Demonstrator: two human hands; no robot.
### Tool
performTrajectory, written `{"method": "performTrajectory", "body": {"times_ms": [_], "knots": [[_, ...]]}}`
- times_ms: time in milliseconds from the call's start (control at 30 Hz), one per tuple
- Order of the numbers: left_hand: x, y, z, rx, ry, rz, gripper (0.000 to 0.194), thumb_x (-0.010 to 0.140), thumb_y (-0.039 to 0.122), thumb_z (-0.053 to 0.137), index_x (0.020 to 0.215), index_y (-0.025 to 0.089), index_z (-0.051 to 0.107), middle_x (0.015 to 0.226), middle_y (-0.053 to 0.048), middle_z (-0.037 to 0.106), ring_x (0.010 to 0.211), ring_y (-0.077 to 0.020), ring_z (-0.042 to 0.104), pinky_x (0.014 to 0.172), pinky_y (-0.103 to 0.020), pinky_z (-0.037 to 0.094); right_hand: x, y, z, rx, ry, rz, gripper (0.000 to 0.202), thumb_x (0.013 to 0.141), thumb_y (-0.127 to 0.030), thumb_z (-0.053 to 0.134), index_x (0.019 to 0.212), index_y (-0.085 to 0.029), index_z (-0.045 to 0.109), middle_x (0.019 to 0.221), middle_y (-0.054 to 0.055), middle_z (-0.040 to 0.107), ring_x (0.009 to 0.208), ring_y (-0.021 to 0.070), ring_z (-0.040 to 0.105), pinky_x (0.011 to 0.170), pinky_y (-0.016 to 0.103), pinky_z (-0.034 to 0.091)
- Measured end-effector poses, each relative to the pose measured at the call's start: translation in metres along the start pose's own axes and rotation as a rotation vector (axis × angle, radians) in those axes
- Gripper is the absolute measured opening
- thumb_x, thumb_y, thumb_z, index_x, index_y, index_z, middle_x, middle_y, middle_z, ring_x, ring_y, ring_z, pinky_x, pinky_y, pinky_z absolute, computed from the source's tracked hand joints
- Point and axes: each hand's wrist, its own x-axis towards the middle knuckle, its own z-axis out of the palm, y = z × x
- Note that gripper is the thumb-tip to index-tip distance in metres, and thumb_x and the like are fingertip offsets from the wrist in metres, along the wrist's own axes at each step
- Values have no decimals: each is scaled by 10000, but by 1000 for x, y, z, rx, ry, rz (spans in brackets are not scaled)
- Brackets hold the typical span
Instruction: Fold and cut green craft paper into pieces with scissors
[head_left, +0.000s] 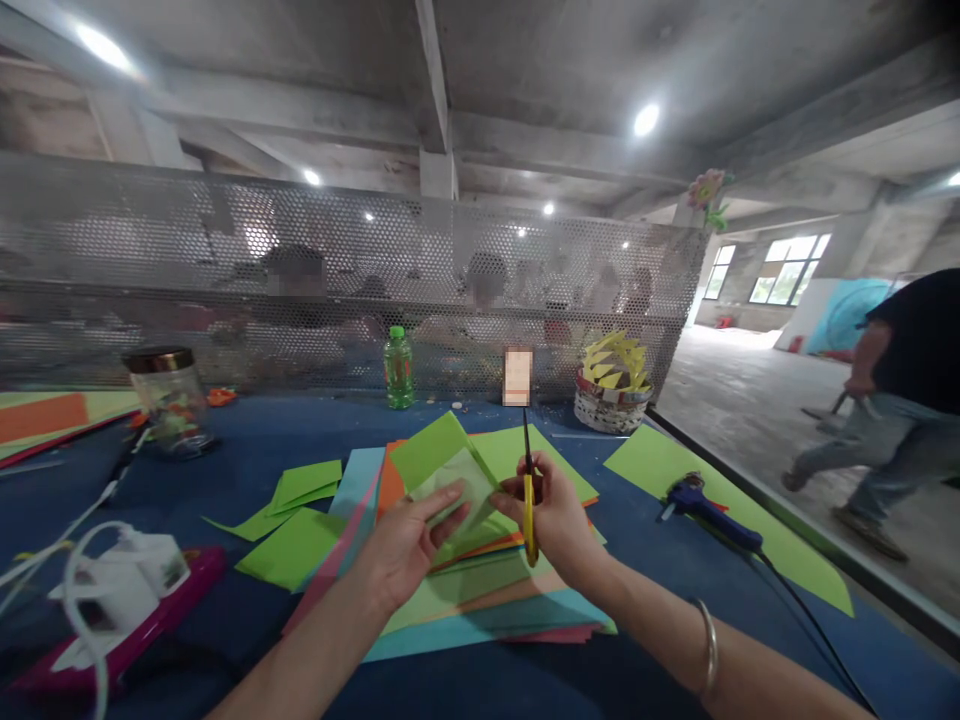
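My left hand point(405, 545) pinches a folded light-green paper sheet point(442, 462) and holds it tilted up over a stack of coloured paper point(480, 600). My right hand point(551, 515) grips yellow-handled scissors point(528, 480), blades pointing up and away, right beside the green sheet's right edge. Both hands hover above the stack in the middle of the blue table point(247, 600).
Green paper offcuts point(296, 500) lie to the left, a blue glue gun point(705, 505) on a green sheet to the right. A glass jar point(169, 400), green bottle point(398, 368), woven basket point(611, 385), white charger point(124, 580). A mesh screen point(337, 280) closes the far side; a person point(892, 400) walks at right.
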Motion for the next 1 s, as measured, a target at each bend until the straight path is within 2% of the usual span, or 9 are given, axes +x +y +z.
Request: {"method": "performTrajectory", "body": {"times_ms": [100, 200, 333, 467, 567, 667, 800, 900, 1000], "knots": [[1, -1, 0, -2, -1, -6, 201, 777, -73, 649, 831, 110, 715, 876, -64, 763, 722, -141, 723, 668, -240, 632, 0, 1, -3, 5, -7, 24, 593, 537, -418, 891, 851, -239, 421, 672, -70, 590, 653, 129, 591, 654, 250, 469], [0, 0, 0, 14, -10, 5, 207, 773, -65, 659, 862, 115, 713, 916, -68, 763, 746, -146, 724, 667, -245, 635, -1, 2, -8, -24, -51, 88, 555, 605, -496, 842, 879, -237, 435, 651, -68, 594, 563, 104, 549, 535, 211, 432], [1, 4, -3, -18, -1, 74, 263, 752, -76, 673, 894, 143, 705, 921, -42, 765, 768, -145, 727, 657, -238, 635, -8, -1, -22, -121, -229, 229, 480, 776, -619, 664, 962, -201, 520, 497, -66, 558, 385, 97, 466, 386, 194, 389], [4, 7, -5, -47, 10, 80, 263, 745, -85, 670, 867, 146, 696, 858, -33, 765, 716, -133, 726, 631, -214, 627, -21, -10, -37, -332, -400, 328, 514, 849, -692, 506, 1002, -202, 532, 424, -122, 391, 329, 89, 379, 352, 211, 433], [7, 7, -6, -54, 0, 67, 215, 747, -72, 678, 826, 128, 694, 845, -48, 764, 721, -143, 729, 641, -214, 629, -29, -22, -45, -494, -481, 250, 481, 894, -683, 433, 978, -219, 525, 549, -81, 428, 419, 98, 443, 401, 206, 436], [8, 7, -7, -56, 19, 62, 216, 752, -80, 663, 806, 128, 693, 838, -50, 764, 725, -151, 731, 641, -217, 631, -31, -35, -51, -575, -534, 153, 424, 926, -633, 440, 990, -228, 549, 662, -32, 492, 552, 129, 510, 497, 229, 434], [6, 8, -6, -62, 29, 61, 219, 745, -87, 667, 771, 131, 679, 825, -48, 764, 717, -153, 732, 622, -206, 628, -28, -41, -51, -758, -494, 61, 465, 912, -604, 501, 1135, -209, 600, 822, 26, 626, 763, 198, 590, 676, 291, 457], [5, 9, -5, -71, 39, 46, 208, 763, -82, 656, 745, 125, 670, 813, -51, 765, 706, -144, 728, 619, -198, 626, -27, -38, -48, -795, -429, -20, 459, 946, -589, 442, 1076, -193, 635, 780, 10, 605, 729, 177, 565, 653, 272, 434], [5, 10, -2, -71, 38, 30, 203, 786, -83, 630, 757, 111, 682, 806, -58, 764, 689, -139, 725, 601, -193, 624, -28, -33, -44, -754, -437, -29, 440, 948, -591, 440, 1051, -203, 620, 726, -14, 553, 676, 152, 524, 584, 239, 401]]}}
